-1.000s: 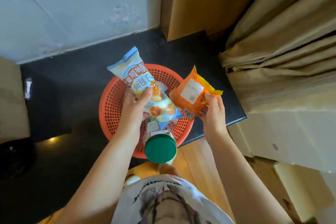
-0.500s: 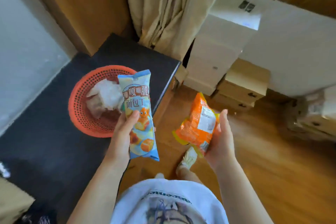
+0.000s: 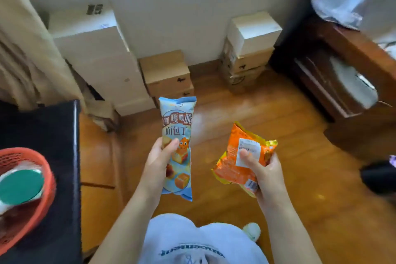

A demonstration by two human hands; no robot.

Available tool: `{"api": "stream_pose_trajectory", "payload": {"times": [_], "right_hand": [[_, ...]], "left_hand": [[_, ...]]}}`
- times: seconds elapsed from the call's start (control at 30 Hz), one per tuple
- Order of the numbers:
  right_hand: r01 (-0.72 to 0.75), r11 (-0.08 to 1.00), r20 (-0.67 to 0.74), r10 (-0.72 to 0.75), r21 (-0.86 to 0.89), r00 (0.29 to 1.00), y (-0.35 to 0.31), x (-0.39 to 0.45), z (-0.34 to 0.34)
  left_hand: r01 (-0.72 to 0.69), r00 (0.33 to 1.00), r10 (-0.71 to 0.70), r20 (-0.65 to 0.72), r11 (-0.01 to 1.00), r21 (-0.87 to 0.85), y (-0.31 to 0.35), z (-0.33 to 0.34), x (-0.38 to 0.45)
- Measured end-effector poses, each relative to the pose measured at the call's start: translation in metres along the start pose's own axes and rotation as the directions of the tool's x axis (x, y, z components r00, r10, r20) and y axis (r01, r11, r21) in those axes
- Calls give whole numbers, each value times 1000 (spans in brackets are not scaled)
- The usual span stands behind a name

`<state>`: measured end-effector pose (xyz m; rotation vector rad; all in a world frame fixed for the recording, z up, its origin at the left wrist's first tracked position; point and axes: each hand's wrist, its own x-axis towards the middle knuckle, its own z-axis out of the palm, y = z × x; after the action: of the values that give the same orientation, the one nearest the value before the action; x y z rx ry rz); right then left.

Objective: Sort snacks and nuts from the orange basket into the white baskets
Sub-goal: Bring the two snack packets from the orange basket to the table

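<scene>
Turned away from the orange basket [image 3: 46, 180], now at far left with a green-lidded jar [image 3: 20, 186] inside; left hand [image 3: 158, 163] clamped on the blue bread-cube packet [image 3: 179, 133], right hand [image 3: 262, 169] on the orange packet [image 3: 233, 167], both well right of the basket; white baskets out of view, so probably mid-carry

Two snack packets [image 3: 177, 148], one orange basket [image 3: 46, 195], two hands [image 3: 157, 163].

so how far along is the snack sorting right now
Done: two packets are out of the orange basket. In hand: the left hand grips a blue snack packet, the right hand an orange packet, both over the wooden floor. Left: no white basket is in view, so neither is placed, and a green-lidded jar sits in the orange basket.
</scene>
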<state>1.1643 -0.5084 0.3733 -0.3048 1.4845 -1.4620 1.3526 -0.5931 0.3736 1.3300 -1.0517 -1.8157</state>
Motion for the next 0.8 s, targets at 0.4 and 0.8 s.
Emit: {"api": "stream_pose_trajectory", "payload": {"times": [0.4,0.8], "right_hand": [[134,981,-445,-58,140,894,-62,-29,-303],[284,927,-761,4,247,648,-69,-46,-482]], "left_hand": [[7,897,-137,421,955,296,-78,331,-27],[-68,710,-315,629,859,507,-142,549,-39]]}}
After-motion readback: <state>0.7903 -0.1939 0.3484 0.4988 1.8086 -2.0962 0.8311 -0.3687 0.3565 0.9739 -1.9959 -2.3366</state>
